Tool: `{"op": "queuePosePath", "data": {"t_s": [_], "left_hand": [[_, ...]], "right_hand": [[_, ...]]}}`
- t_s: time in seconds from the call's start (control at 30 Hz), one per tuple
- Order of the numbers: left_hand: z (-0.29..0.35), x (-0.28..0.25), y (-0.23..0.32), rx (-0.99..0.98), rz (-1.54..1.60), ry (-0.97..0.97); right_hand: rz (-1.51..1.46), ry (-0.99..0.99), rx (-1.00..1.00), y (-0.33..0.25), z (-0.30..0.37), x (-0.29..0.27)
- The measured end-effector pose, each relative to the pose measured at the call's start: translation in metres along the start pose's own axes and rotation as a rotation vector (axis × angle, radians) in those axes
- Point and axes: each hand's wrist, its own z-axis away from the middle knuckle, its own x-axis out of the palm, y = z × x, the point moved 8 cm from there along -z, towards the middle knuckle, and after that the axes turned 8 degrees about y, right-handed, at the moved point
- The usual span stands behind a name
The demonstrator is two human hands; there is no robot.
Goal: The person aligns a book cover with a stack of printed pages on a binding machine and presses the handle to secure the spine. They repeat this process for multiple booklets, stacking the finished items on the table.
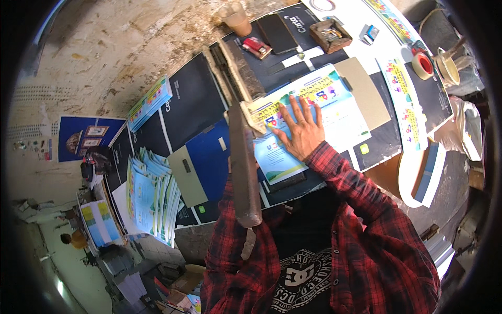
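My right hand lies flat with fingers spread on a colourful printed sheet, pressing it beside a lever paper cutter. The cutter's long brown blade arm rises toward me, and its wooden bed runs to the far edge. Another part of the printed paper lies below my palm. Behind the blade arm is my left hand; only slivers of it show, so its fingers and anything in them are hidden. Left of the arm lie a blue board and a grey card.
Fanned printed sheets and another stack lie left. At the back are a cup, a phone and a wooden ashtray. A tape roll and a glue pot stand right. A person is far left.
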Motion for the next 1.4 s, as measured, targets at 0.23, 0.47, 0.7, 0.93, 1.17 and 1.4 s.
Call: {"op": "queuePosePath", "data": {"t_s": [0.23, 0.47, 0.7, 0.93, 1.17, 1.4], "left_hand": [[0.067, 0.021, 0.060, 0.640, -0.672, 0.201], [0.095, 0.042, 0.025, 1.056, -1.351, 0.294], [0.096, 0.044, 0.036, 0.966, -1.195, 0.252], [0.097, 0.040, 0.032, 1.018, -1.140, 0.317], [0.094, 0.041, 0.033, 1.001, -1.160, 0.283], [0.102, 0.043, 0.033, 1.045, -1.127, 0.275]], "right_hand": [[0.010, -0.036, 0.017, -0.005, 0.000, -0.001], [0.103, -0.062, -0.062, -0.003, 0.002, 0.008], [0.147, -0.033, -0.058, 0.054, -0.001, 0.000], [-0.330, 0.080, -0.191, -0.085, -0.083, -0.158], [-0.086, -0.363, -0.279, -0.175, -0.054, -0.148], [-0.138, -0.092, -0.270, -0.133, 0.042, -0.060]]}}
